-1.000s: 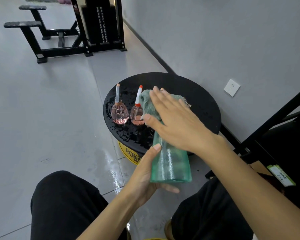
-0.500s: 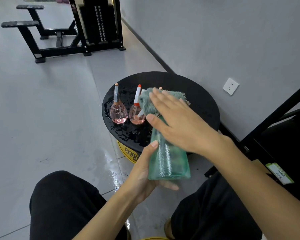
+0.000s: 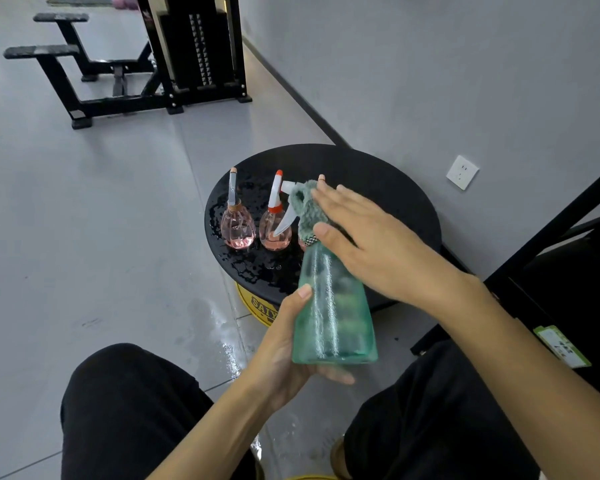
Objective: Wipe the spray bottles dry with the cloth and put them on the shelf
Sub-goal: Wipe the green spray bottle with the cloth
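The green bottle (image 3: 333,306) looks light, stiff and slippery. The left grip (image 3: 288,351) clamps its base, a sound hold. The right grip (image 3: 378,244), fingers straight, presses the soft cloth (image 3: 307,209) against its neck.

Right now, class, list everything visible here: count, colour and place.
green spray bottle: one, translucent green, held before the table
cloth: one, grey-green, over the bottle's neck
pink spray bottles: two plainly seen, standing left on the table
round table: one, black, wet, by the wall
yellow base: one, under the table
wall socket: one, white, right wall
gym machine: one, black, far left
legs: two, black trousers, bottom
left-hand grip: one, holds the green bottle's base
right-hand grip: one, straight fingers press the cloth
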`<action>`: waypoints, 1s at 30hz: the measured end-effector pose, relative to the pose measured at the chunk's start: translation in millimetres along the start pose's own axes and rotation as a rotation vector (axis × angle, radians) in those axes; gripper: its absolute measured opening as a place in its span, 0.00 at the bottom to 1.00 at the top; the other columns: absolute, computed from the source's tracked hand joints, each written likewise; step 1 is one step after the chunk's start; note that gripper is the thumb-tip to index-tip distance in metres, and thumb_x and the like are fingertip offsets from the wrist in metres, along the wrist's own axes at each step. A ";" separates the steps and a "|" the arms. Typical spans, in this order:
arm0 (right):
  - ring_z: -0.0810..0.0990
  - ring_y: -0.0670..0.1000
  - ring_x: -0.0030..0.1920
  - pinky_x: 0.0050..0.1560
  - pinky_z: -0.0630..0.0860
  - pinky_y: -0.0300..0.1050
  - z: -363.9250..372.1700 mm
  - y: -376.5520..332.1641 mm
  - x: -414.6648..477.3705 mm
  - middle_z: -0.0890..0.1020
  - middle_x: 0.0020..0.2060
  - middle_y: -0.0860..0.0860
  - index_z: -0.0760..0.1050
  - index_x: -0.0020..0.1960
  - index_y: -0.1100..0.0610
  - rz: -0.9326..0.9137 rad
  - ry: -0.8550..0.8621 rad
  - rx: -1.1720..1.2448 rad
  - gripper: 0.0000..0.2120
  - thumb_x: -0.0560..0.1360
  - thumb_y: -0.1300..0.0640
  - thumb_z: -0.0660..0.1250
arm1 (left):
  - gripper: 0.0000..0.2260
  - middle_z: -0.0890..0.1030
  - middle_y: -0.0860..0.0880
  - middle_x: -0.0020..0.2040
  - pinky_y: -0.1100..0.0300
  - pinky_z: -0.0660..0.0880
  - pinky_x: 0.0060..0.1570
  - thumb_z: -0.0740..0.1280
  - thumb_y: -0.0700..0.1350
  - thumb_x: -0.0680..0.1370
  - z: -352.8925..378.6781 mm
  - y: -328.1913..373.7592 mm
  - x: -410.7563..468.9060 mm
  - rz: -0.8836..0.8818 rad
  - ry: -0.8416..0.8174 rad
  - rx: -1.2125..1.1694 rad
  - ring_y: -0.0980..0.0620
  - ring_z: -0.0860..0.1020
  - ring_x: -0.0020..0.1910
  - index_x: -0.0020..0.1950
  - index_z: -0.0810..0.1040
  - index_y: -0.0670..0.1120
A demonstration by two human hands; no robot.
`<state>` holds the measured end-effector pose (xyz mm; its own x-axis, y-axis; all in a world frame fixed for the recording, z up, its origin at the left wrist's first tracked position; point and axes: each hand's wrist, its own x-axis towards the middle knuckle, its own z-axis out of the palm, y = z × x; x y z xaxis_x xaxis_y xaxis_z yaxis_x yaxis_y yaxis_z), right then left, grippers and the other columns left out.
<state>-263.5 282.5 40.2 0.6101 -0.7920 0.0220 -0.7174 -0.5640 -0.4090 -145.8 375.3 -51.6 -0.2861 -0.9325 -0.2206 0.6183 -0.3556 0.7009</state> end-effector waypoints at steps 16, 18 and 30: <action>0.42 0.39 0.77 0.77 0.43 0.45 13.1 0.9 -17.5 0.47 0.78 0.41 0.44 0.79 0.50 0.011 0.022 0.107 0.31 0.79 0.40 0.44 | 0.30 0.84 0.42 0.53 0.51 0.82 0.30 0.76 0.67 0.59 0.3 5.6 0.9 0.041 -0.034 0.001 0.45 0.84 0.46 0.55 0.84 0.51; 0.41 0.37 0.76 0.77 0.42 0.44 15.3 0.9 -23.3 0.46 0.78 0.40 0.43 0.79 0.50 0.024 0.012 0.125 0.31 0.79 0.40 0.44 | 0.31 0.84 0.43 0.52 0.51 0.81 0.29 0.76 0.67 0.57 0.3 6.7 0.9 0.030 -0.031 0.009 0.45 0.84 0.45 0.54 0.84 0.52; 0.38 0.40 0.76 0.77 0.39 0.46 12.7 -9.3 -11.6 0.45 0.78 0.42 0.45 0.79 0.50 0.052 0.017 0.129 0.30 0.81 0.41 0.45 | 0.26 0.84 0.41 0.52 0.52 0.81 0.27 0.71 0.63 0.64 2.4 2.9 0.8 -0.012 -0.004 0.041 0.42 0.83 0.46 0.55 0.82 0.49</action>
<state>-259.7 299.9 32.2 0.5668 -0.8238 0.0130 -0.6979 -0.4884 -0.5238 -146.0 373.7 -48.2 -0.2966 -0.9278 -0.2262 0.5845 -0.3637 0.7253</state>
